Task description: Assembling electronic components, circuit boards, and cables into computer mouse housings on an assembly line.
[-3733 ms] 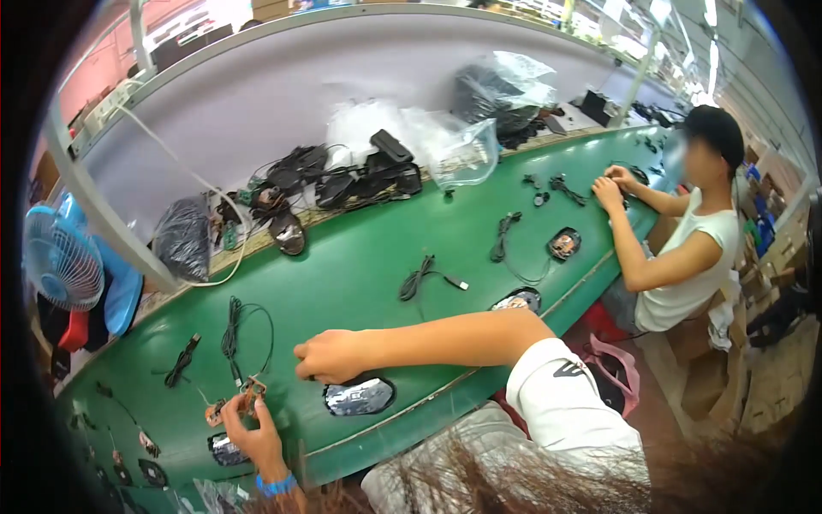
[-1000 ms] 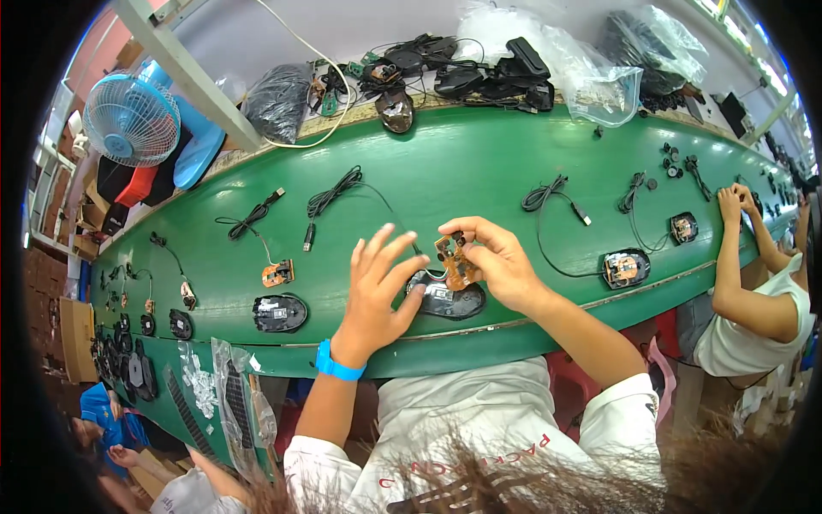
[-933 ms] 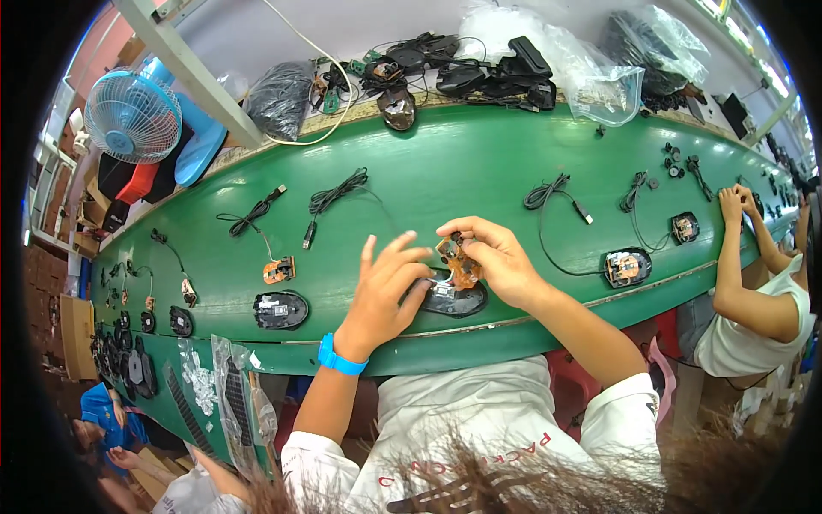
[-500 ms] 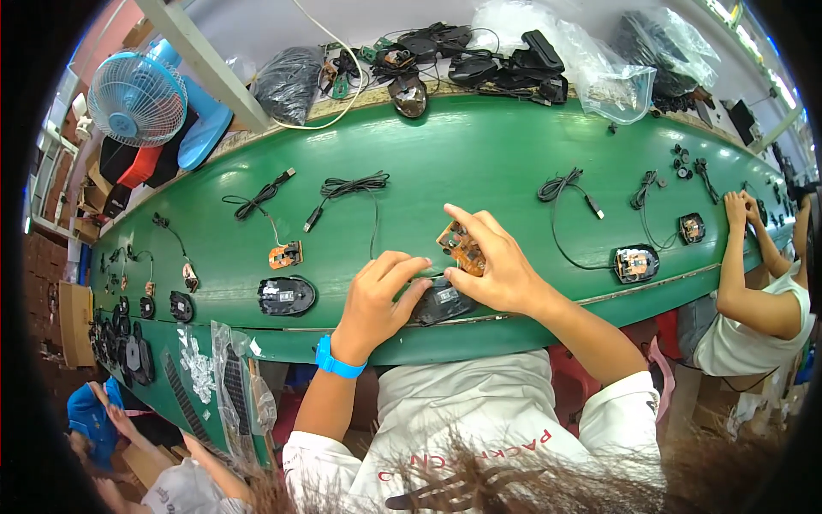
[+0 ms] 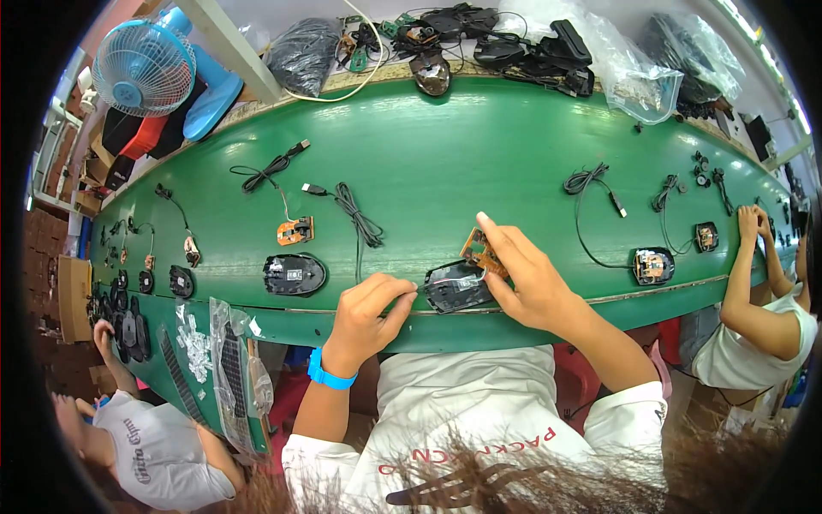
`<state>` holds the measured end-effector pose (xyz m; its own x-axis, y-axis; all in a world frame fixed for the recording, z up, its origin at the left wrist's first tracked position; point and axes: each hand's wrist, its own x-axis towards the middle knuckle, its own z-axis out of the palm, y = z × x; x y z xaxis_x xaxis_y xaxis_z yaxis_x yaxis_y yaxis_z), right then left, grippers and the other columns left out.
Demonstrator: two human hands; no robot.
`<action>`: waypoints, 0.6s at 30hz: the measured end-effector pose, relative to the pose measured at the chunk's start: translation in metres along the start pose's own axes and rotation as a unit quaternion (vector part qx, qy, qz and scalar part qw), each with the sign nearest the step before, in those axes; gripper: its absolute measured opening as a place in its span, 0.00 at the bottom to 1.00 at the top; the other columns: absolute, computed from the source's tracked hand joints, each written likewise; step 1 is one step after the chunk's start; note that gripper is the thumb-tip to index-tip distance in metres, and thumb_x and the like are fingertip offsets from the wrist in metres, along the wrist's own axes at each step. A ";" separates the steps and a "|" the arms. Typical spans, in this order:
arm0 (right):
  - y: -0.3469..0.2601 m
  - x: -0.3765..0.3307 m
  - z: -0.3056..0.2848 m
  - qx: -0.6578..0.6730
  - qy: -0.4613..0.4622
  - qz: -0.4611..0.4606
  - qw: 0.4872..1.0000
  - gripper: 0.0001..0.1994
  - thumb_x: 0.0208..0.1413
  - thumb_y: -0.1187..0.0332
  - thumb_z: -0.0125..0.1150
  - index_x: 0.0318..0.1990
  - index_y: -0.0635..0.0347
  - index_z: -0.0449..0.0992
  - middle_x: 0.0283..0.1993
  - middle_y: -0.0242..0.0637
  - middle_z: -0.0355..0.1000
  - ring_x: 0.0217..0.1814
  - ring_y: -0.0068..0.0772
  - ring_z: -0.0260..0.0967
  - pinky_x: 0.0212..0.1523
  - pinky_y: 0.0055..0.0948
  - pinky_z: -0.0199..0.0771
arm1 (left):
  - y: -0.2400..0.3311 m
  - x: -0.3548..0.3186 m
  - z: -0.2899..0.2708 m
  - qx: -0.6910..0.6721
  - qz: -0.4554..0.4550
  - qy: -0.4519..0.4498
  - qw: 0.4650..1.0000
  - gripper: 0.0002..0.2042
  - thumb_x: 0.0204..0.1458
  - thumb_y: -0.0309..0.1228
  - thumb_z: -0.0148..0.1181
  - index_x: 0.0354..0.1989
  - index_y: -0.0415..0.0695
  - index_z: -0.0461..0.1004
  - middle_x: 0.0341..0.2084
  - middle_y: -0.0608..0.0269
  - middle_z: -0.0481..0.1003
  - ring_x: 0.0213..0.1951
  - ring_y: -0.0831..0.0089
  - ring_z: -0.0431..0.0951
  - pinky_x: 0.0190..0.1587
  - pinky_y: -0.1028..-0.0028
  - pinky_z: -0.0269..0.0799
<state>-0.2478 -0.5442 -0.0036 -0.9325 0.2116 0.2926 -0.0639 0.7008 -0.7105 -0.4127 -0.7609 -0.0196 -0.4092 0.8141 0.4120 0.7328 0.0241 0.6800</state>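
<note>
My right hand (image 5: 535,278) grips a small orange circuit board (image 5: 481,249), tilted over the right end of a black mouse base (image 5: 454,288). That base lies open side up at the belt's near edge. Thin pale wires (image 5: 458,280) run from the board across the base toward my left hand (image 5: 368,317). The left thumb and forefinger are pinched close together at the base's left edge; what is between them is hidden. A black cable (image 5: 358,227), bundled, with a USB plug, lies beyond the left hand and passes down behind it.
On the green belt (image 5: 428,154), another mouse base (image 5: 294,274) and board (image 5: 295,230) lie left; a base with a board in it (image 5: 653,266) lies right. A blue fan (image 5: 144,67) stands far left. Mouse parts and bags line the back shelf. A co-worker (image 5: 762,321) works at right, another (image 5: 163,445) at lower left.
My right hand has brought the board right and slightly lower. The left hand has drawn back left, uncovering the mouse base. The bundled cable has shifted and turned. The lower-left co-worker has moved.
</note>
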 end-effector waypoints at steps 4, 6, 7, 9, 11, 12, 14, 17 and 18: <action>-0.001 -0.001 0.007 -0.019 0.013 -0.029 0.999 0.39 0.53 0.84 0.62 0.74 0.68 0.58 0.57 0.55 0.70 0.52 0.54 0.73 0.53 0.39 0.76 | -0.006 -0.001 0.009 -0.007 0.017 0.022 1.000 0.06 0.49 0.18 0.70 0.34 0.40 0.80 0.23 0.61 0.75 0.19 0.71 0.72 0.20 0.71 0.63; -0.002 -0.002 0.010 -0.022 0.021 -0.033 0.999 0.39 0.52 0.84 0.63 0.74 0.68 0.59 0.56 0.55 0.71 0.51 0.53 0.73 0.52 0.40 0.76 | -0.004 -0.005 0.010 -0.010 -0.004 0.015 1.000 0.06 0.50 0.18 0.70 0.34 0.40 0.80 0.22 0.61 0.75 0.19 0.71 0.71 0.20 0.71 0.62; -0.003 -0.003 0.012 -0.027 0.028 -0.039 0.998 0.39 0.51 0.84 0.63 0.73 0.68 0.59 0.55 0.54 0.72 0.50 0.53 0.73 0.51 0.40 0.77 | -0.003 -0.007 0.010 -0.012 -0.024 0.011 1.000 0.06 0.50 0.18 0.70 0.34 0.40 0.80 0.22 0.61 0.74 0.18 0.71 0.71 0.20 0.71 0.62; -0.004 -0.004 0.014 -0.032 0.034 -0.044 0.998 0.39 0.51 0.84 0.64 0.73 0.68 0.60 0.54 0.54 0.72 0.49 0.52 0.73 0.49 0.40 0.77 | -0.002 -0.009 0.011 -0.015 -0.046 0.007 0.999 0.06 0.50 0.18 0.70 0.35 0.40 0.80 0.21 0.61 0.74 0.18 0.71 0.71 0.20 0.71 0.62; -0.009 -0.004 0.012 -0.057 0.016 -0.050 0.997 0.39 0.49 0.84 0.64 0.73 0.68 0.60 0.52 0.52 0.73 0.46 0.51 0.73 0.47 0.41 0.77 | -0.002 -0.011 0.011 -0.003 -0.048 -0.006 0.999 0.05 0.50 0.19 0.69 0.34 0.39 0.80 0.21 0.61 0.73 0.18 0.70 0.71 0.20 0.71 0.64; -0.009 -0.004 0.012 -0.069 0.007 -0.053 0.996 0.40 0.48 0.84 0.65 0.73 0.69 0.61 0.51 0.52 0.74 0.45 0.51 0.73 0.46 0.41 0.77 | -0.003 -0.012 0.011 0.002 -0.049 -0.013 0.999 0.05 0.51 0.19 0.69 0.34 0.39 0.80 0.21 0.61 0.73 0.18 0.70 0.72 0.20 0.71 0.64; -0.008 -0.004 0.014 -0.074 0.010 -0.059 0.995 0.40 0.48 0.84 0.65 0.72 0.69 0.61 0.50 0.51 0.74 0.45 0.51 0.73 0.46 0.41 0.77 | -0.005 -0.012 0.015 0.004 -0.052 -0.015 0.999 0.05 0.51 0.20 0.69 0.34 0.40 0.79 0.22 0.61 0.73 0.18 0.69 0.73 0.20 0.70 0.65; -0.006 -0.004 0.015 -0.087 0.018 -0.071 0.994 0.40 0.47 0.84 0.65 0.72 0.69 0.61 0.48 0.50 0.75 0.43 0.50 0.73 0.44 0.42 0.76 | -0.006 -0.012 0.018 0.007 -0.055 -0.020 0.998 0.05 0.52 0.22 0.70 0.34 0.42 0.79 0.23 0.61 0.73 0.19 0.65 0.75 0.21 0.67 0.68; -0.007 -0.004 0.015 -0.082 0.017 -0.071 0.994 0.40 0.47 0.84 0.65 0.72 0.69 0.61 0.48 0.50 0.75 0.43 0.50 0.73 0.44 0.42 0.76 | -0.005 -0.013 0.018 0.014 -0.047 -0.024 0.998 0.05 0.52 0.22 0.70 0.34 0.42 0.79 0.23 0.61 0.73 0.19 0.65 0.75 0.21 0.67 0.67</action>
<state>-0.2488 -0.5603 -0.0095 -0.9060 0.1234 0.4049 -0.1321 0.8264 -0.5473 -0.4018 -0.7613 -0.0393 -0.4509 0.8344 0.3170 0.7079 0.1180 0.6963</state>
